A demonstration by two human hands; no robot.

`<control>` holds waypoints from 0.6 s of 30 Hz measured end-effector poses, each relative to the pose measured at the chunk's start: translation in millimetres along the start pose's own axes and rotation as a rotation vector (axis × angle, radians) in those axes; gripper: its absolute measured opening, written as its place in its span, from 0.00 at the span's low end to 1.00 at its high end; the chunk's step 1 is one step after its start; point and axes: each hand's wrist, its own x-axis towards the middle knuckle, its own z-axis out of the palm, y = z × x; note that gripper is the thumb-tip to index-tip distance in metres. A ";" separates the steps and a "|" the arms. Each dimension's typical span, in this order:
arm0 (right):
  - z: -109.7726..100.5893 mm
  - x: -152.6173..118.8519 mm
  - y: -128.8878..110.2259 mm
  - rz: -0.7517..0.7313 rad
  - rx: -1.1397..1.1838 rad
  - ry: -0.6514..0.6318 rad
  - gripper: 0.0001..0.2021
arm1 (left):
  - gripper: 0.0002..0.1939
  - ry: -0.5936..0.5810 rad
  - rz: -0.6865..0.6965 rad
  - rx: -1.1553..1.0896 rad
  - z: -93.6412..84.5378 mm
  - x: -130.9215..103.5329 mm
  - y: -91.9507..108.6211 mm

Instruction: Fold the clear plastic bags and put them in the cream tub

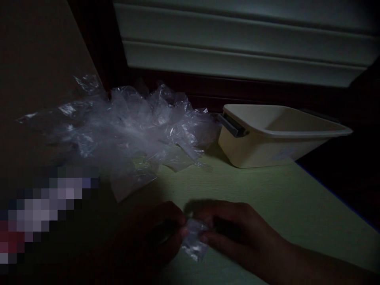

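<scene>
Clear small bag (pixel 194 237) pinched between fingers of left hand (pixel 151 233) and right hand (pixel 234 233); dim. Bag pile (pixel 124 130) uncountable; one tub (pixel 276 134).

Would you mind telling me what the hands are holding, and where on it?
Both hands, left hand and right hand, pinch a small clear plastic bag at its upper edge, one side each.

Glossy crinkled plastic bags (pixel 127 130), matt cream tub (pixel 267 138), seemingly plastic
</scene>
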 end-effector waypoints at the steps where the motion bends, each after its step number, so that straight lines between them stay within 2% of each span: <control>1: 0.4 1.1 -0.7 0.019 0.027 -0.009 0.06 | 0.08 -0.025 -0.045 -0.033 -1.7 1.3 2.6; 6: 3.2 2.3 2.8 0.138 0.155 0.081 0.08 | 0.09 -0.091 -0.164 -0.079 -7.3 7.8 4.6; 11: 5.2 2.2 4.9 0.116 0.207 0.139 0.08 | 0.12 -0.083 0.047 -0.097 -5.9 10.8 -8.9; 15: 6.5 3.1 4.8 0.099 0.327 0.104 0.05 | 0.11 -0.145 0.024 -0.166 -9.2 14.6 -12.8; 18: 6.1 4.7 5.9 0.093 0.359 0.088 0.08 | 0.11 -0.135 0.113 -0.080 -10.0 17.2 -13.7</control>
